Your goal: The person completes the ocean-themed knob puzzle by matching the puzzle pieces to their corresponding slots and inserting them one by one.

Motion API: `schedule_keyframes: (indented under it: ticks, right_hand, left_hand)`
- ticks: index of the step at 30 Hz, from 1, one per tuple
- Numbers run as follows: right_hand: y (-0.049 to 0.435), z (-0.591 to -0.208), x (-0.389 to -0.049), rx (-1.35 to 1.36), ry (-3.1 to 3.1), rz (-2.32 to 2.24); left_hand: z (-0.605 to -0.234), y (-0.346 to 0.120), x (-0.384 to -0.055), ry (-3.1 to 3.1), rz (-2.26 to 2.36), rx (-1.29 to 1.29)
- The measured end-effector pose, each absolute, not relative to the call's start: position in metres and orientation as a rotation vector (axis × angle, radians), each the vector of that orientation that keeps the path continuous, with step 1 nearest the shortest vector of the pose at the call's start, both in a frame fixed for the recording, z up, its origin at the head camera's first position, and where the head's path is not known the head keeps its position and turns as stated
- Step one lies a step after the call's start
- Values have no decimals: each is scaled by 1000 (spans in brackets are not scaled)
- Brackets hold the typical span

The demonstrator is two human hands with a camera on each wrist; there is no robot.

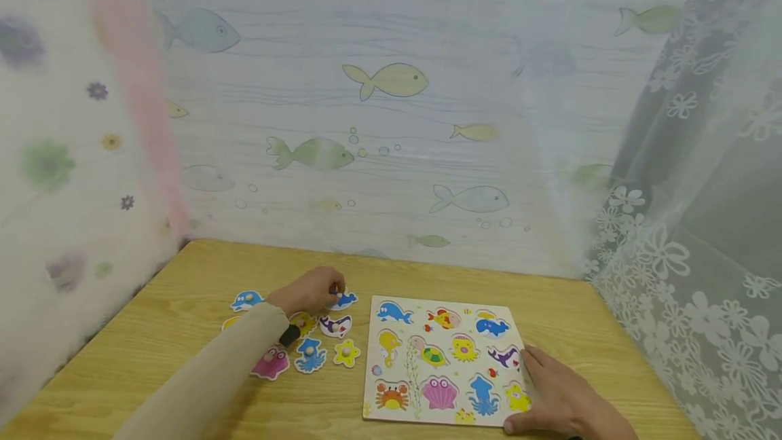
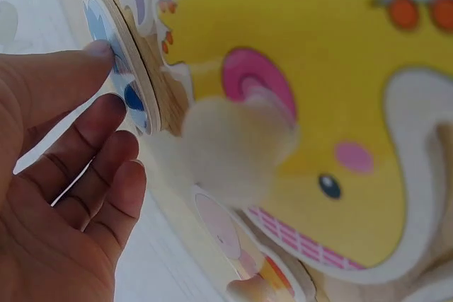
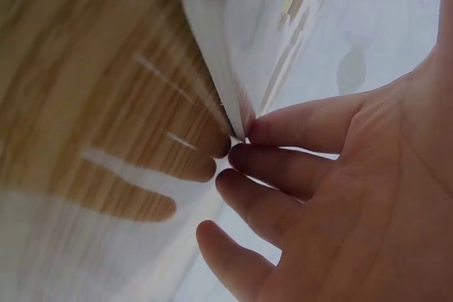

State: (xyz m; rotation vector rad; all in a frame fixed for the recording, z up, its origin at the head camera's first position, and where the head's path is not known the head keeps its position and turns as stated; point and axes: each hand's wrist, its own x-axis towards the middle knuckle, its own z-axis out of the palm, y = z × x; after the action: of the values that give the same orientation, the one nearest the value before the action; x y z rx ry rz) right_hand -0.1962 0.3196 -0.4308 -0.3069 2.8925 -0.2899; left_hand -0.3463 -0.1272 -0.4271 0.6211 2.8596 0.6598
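My left hand (image 1: 311, 289) reaches over the loose puzzle pieces and pinches a blue whale puzzle piece (image 1: 348, 301), thumb and forefinger meeting at its face. Their grip hides its knob. In the left wrist view this whale piece (image 2: 113, 40) lies past the fingertips, the other fingers loosely bent. A yellow octopus piece (image 2: 318, 146) with a round knob (image 2: 226, 146) fills the near side there. My right hand (image 1: 565, 392) rests against the puzzle board (image 1: 442, 305), thumb near its lower right corner. In the right wrist view its extended fingers touch the board's edge (image 3: 219, 76).
Around the left hand lie a dolphin piece (image 1: 244, 301), a shark piece (image 1: 336, 326), a squid piece (image 1: 310, 358), a starfish piece (image 1: 347, 353) and a pink shell piece (image 1: 271, 365). Printed curtains (image 1: 391, 121) stand behind the wooden table (image 1: 208, 260).
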Motion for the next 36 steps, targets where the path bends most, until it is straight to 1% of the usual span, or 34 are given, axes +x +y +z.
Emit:
schedule_keyframes:
  ticks: [11,18,28,36]
  right_hand:
    - [319,-429,-194,-208,2860,-381]
    - [320,-430,-193,-183,2828,-456]
    - [320,-431,-195,-201,2827,-485]
    - [320,-432,-195,-164,2815,-487]
  left_hand:
    - [-431,-121,-353,2852,678,640]
    - [-432,-119,-352,2861,692,587]
    - [-430,-117,-354,2894,712,660]
    - [-420,-99,-348,2878,723,749]
